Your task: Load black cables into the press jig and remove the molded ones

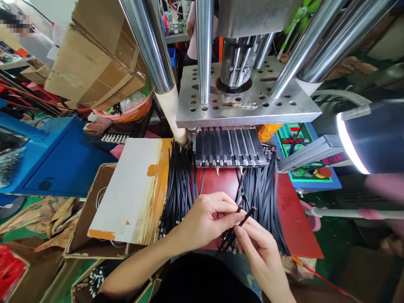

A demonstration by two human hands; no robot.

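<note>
Left hand [210,214], right hand [260,248]: both pinch black cords [250,214] by the red board's [298,229] near edge. Apparent step: handling cord ends; next move calls for precision.

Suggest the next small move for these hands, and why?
I'd probably bring the ends of the black straps together: the left hand and right hand seem to be pinching them close by each other, yet two ends poke up with a gap between them.
</note>
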